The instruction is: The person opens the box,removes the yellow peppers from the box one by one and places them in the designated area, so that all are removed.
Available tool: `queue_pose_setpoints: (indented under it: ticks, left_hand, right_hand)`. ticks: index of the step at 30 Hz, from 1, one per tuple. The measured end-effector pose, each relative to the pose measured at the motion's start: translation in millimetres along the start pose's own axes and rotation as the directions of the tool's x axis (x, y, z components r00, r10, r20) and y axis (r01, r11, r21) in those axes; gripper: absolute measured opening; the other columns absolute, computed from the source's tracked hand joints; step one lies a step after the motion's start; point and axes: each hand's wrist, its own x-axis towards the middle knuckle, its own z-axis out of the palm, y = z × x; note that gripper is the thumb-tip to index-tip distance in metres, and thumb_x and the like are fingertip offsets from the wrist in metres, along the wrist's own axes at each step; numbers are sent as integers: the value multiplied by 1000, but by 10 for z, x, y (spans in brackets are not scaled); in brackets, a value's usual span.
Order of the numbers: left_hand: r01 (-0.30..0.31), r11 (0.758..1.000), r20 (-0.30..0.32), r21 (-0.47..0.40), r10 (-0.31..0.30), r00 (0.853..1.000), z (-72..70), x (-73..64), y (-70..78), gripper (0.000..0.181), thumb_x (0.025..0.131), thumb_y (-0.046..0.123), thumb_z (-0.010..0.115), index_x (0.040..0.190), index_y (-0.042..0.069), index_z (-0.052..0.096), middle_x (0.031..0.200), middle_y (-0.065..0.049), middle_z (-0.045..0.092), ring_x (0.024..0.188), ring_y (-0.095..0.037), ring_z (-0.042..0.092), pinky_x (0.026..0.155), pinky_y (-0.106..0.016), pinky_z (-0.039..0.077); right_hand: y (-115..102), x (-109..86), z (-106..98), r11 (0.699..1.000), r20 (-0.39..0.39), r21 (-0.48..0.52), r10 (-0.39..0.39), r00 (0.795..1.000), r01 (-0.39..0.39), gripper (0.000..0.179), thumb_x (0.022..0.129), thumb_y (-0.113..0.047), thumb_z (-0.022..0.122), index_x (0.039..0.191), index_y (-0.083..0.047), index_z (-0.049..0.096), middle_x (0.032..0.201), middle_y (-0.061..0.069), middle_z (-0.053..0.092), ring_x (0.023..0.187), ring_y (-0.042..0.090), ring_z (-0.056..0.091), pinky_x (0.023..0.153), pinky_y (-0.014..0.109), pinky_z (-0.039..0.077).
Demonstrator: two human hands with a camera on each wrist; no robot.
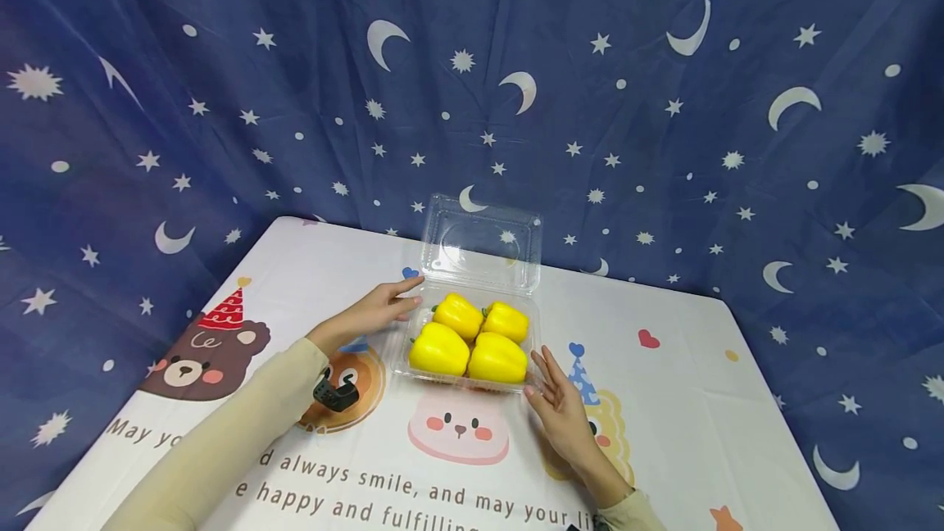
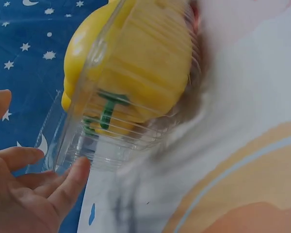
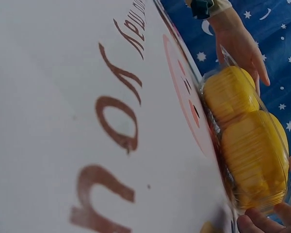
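A clear plastic clamshell box (image 1: pixel 401 351) sits on the table with its lid (image 1: pixel 483 240) tipped up at the back. Several yellow bell peppers (image 1: pixel 497 357) with green stems fill the base; one pepper (image 2: pixel 150 58) shows through the ribbed wall in the left wrist view. My left hand (image 1: pixel 376 308) is at the box's back left side, fingers extended and fingertips right at the wall. On the other side, my right hand (image 1: pixel 564 412) has its fingertips at the front right corner, fingers loosely spread. In the right wrist view, those fingertips (image 3: pixel 254 221) show beside the box's end.
A white tablecloth (image 1: pixel 686 408) printed with cartoon animals and lettering covers the table. Behind the box hangs a dark blue curtain (image 1: pixel 605 105) with moons and stars, close to the table's back edge and the raised lid.
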Motion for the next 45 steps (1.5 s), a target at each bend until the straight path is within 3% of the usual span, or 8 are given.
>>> queue_pose_setpoints:
  ticks: [4,8,12,20,23,31,45]
  left_hand:
    - [-43,999,-1,14,43,999,33,-80,-19,63,108,26,47,160,1,22,168,-23,18,138,-45,49,116,-53,41]
    - [-95,995,21,39,94,995,37,-168,-41,68,107,27,51,160,-2,20,169,-23,9,148,-45,36,120,-53,34]
    - [-117,991,56,64,113,992,46,-267,-41,73,104,25,57,159,-4,19,169,-25,2,149,-45,32,119,-52,35]
    - [-90,989,109,114,78,991,72,-369,-113,79,100,24,64,159,-3,19,171,-19,-5,153,-43,26,121,-54,32]
    - [-110,983,119,148,93,989,69,-389,-136,82,99,25,66,160,-2,18,171,-18,-5,154,-43,22,121,-56,31]
    - [-140,975,124,173,119,985,67,-425,-154,87,96,28,70,161,1,18,172,-15,-4,157,-43,9,121,-59,30]
    - [-139,968,108,208,119,987,66,-450,-173,84,96,28,69,161,4,22,173,-12,0,158,-43,5,125,-64,17]
  right_hand:
    - [8,-12,1,1000,-7,-2,5,1000,-5,73,101,-6,58,161,0,17,162,27,30,140,48,44,101,9,45]
    - [-1,-25,10,1000,-4,3,16,1000,-16,73,101,-7,59,161,-2,18,163,26,30,141,45,44,102,9,44]
    - [-15,-38,15,1000,-2,-4,8,1000,-8,73,101,-6,58,161,0,18,163,27,30,141,47,44,103,10,43]
    - [-27,-47,19,1000,-4,-7,23,1000,-23,73,101,-6,59,161,0,18,163,25,29,141,46,44,103,10,43]
    - [-26,-50,17,1000,-2,-3,26,1000,-26,73,101,-6,59,161,-1,18,164,25,29,141,46,45,102,11,44]
    - [-17,-53,9,999,5,8,33,999,-33,74,100,-6,59,161,-3,18,164,24,29,140,47,46,102,12,46]
    - [-23,-42,-6,999,-11,-12,48,999,-49,72,100,-7,60,161,-3,22,163,23,31,138,45,49,100,11,47]
